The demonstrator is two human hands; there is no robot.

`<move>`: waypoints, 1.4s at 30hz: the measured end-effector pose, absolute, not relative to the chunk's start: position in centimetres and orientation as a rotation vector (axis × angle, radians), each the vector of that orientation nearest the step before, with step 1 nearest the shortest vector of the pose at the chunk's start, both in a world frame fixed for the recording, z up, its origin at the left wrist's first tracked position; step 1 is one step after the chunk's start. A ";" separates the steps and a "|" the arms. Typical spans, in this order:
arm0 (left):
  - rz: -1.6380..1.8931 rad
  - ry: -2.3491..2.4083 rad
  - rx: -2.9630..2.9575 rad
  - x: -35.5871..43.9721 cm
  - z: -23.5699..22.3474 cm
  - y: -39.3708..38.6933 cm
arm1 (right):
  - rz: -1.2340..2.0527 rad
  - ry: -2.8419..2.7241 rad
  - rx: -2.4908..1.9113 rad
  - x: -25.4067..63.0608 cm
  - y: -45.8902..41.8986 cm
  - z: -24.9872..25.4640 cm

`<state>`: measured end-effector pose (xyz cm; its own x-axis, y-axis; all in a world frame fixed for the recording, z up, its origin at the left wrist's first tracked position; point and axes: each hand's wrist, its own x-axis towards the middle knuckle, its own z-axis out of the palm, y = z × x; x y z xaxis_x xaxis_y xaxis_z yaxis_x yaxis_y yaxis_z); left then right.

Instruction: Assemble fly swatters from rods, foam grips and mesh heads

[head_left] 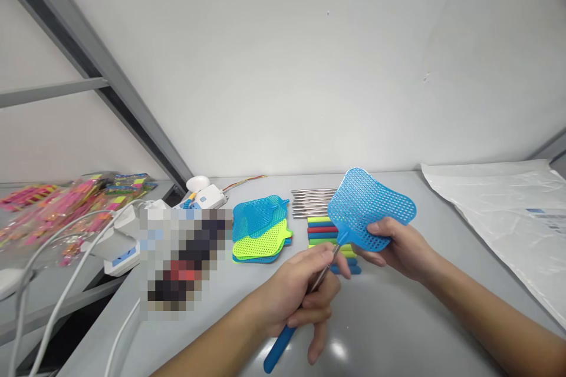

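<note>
My right hand point(400, 247) grips the lower edge of a blue mesh fly swatter head point(369, 206), held tilted above the table. My left hand point(298, 294) is closed round a thin metal rod point(322, 274) that meets the head's neck; the rod's blue grip point(278, 350) sticks out below my fist. Both hands hover over the grey table point(398, 330). Just behind them lies a row of metal rods with coloured grips point(321, 227). A stack of blue and green swatter heads point(260, 230) lies to the left.
A white plastic sheet point(499, 212) covers the table's right side. At left are a white device with cables point(203, 194), a blurred-out patch point(183, 259), and packets of pink and yellow items point(66, 200). A grey wall stands behind.
</note>
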<state>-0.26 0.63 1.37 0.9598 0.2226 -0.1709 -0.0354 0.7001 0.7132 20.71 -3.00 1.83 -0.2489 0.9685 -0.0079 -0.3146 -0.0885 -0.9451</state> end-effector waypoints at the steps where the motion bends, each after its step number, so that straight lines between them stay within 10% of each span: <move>1: 0.147 0.250 0.785 -0.3 1.4 0.6 | 1.569 -1.097 -0.877 20.7 -3.0 1.7; 42: 0.153 0.267 0.848 -0.8 0.8 0.5 | 1.536 -1.303 -0.968 21.5 -3.7 1.2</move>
